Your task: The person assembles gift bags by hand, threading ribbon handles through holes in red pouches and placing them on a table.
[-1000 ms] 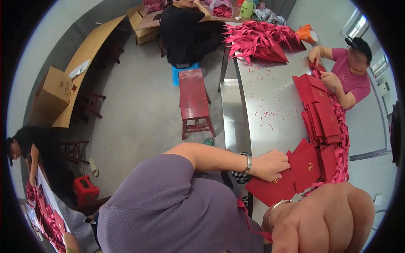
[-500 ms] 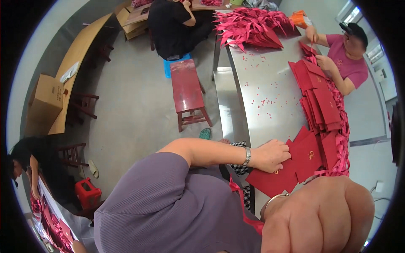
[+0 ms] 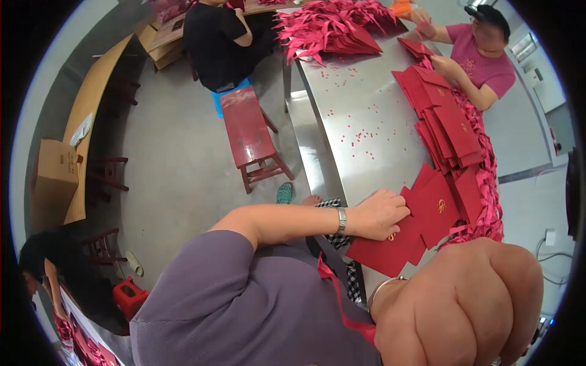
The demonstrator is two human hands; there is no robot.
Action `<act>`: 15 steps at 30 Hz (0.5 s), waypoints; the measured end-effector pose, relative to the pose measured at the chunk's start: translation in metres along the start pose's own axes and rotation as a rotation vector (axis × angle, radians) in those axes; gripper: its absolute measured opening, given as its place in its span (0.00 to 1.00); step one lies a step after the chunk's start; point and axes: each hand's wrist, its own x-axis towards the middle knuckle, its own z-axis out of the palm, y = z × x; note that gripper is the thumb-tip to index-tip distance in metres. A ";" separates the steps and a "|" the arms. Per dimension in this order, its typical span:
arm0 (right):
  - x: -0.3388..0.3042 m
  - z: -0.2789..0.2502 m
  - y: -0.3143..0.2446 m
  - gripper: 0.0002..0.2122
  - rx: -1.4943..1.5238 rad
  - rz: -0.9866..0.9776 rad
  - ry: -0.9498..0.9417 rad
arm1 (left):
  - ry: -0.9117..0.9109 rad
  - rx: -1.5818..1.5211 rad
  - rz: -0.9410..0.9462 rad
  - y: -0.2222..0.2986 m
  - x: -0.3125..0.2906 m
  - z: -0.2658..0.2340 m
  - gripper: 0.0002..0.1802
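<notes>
My left hand (image 3: 376,216), with a metal watch on its wrist, presses onto a flat red paper gift bag (image 3: 373,253) at the near end of the metal table. Its fingers are curled and closed on the bag. Further flat red bags (image 3: 434,204) overlap beside it. My right hand (image 3: 458,305) is raised very near the camera, closed, the backs of its fingers showing. A red ribbon (image 3: 345,305) runs across my grey-purple shirt and passes behind this hand, which appears to hold it; the grip itself is hidden.
The metal table (image 3: 354,174) bears scattered red dots. A row of red bags with ribbons (image 3: 455,131) lines its right side; a ribboned heap (image 3: 332,30) lies farther off. A person in pink (image 3: 482,67) works opposite. A red bench (image 3: 250,125) and red stool (image 3: 130,296) stand left.
The whole view has shifted, so the table and bench appear farther left and higher. My left hand stays on the bag, and my right hand remains raised and closed.
</notes>
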 end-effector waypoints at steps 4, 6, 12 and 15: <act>-0.008 0.010 -0.006 0.05 0.005 0.027 0.068 | -0.018 -0.006 -0.001 0.000 0.003 -0.001 0.23; -0.013 0.013 -0.006 0.04 -0.145 -0.083 0.203 | -0.026 -0.015 0.000 -0.002 0.003 0.000 0.23; -0.027 0.033 0.006 0.04 -0.587 -0.412 0.584 | -0.007 -0.023 -0.008 -0.003 0.006 -0.003 0.23; -0.032 0.043 0.018 0.05 -0.782 -0.568 0.768 | 0.016 -0.070 -0.036 0.002 0.007 -0.004 0.21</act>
